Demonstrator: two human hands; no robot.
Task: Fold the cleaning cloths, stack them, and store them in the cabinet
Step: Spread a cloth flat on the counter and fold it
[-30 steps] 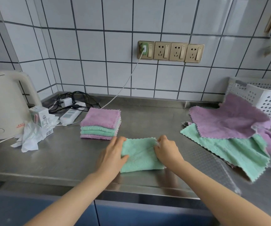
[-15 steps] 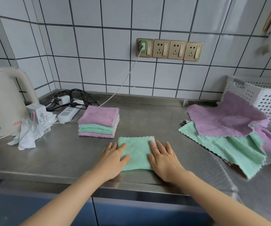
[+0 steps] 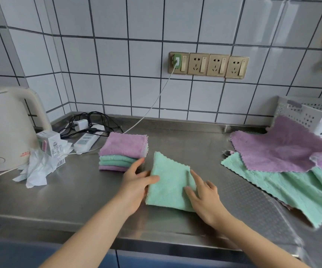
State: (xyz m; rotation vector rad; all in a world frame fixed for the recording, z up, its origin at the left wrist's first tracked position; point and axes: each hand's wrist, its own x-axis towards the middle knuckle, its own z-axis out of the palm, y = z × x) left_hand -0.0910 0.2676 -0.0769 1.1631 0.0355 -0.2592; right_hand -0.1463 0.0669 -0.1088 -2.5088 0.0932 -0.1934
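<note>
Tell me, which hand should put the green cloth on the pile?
Probably the left hand: it already grips the folded green cloth on the side nearest the stack. The right hand lies farther away.

Both hands [image 3: 137,182] on folded green cloth [image 3: 168,185]

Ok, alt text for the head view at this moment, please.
Two hands, left hand and right hand, hold a folded green cloth on a steel counter, beside a stack of folded cloths. Unfolded cloths lie right.
</note>
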